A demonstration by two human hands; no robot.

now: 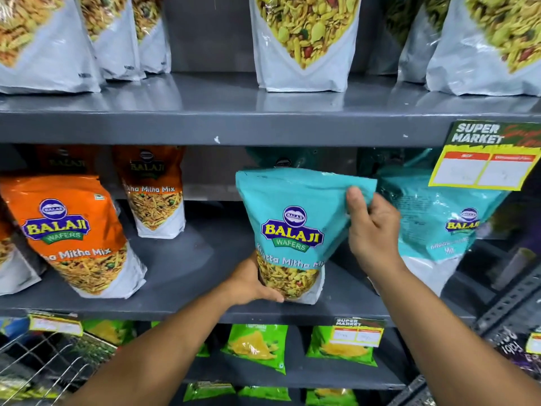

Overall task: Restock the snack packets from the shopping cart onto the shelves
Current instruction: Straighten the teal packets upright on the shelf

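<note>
A teal Balaji Khatta Mitha Mix packet (289, 209) stands upright near the front of the grey middle shelf (187, 268). My left hand (251, 284) grips its lower left corner. My right hand (371, 230) pinches its upper right corner, thumb on the front. More teal packets (439, 218) stand just behind and to the right. The wire shopping cart (41, 361) shows at the bottom left; its contents are blurred.
Orange Balaji packets (70, 230) stand at the left of the same shelf. White-bottomed mix pouches (304, 45) line the upper shelf. Green snack packets (257, 347) fill the lower shelves. A yellow price tag (483, 168) hangs from the upper shelf edge at the right.
</note>
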